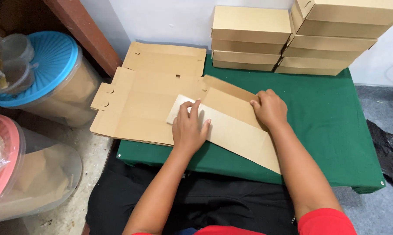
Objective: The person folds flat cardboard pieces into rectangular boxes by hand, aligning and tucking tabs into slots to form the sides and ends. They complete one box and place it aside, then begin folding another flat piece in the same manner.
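Note:
A flat brown cardboard box blank (140, 102) lies on the left part of a green-covered table (331, 117), overhanging its left edge. A folded side panel of the blank (235, 130) lies across it, slanting toward the near right. My left hand (188, 127) presses flat on the pale inner face of that panel, fingers spread. My right hand (269, 108) rests on the panel's upper fold edge with its fingers curled over the crease.
Two stacks of folded brown boxes (251, 37) (336, 37) stand at the back of the table against the wall. Left of the table, on the floor, are a clear tub with a blue lid (48, 65) and another with a pink lid (5, 161).

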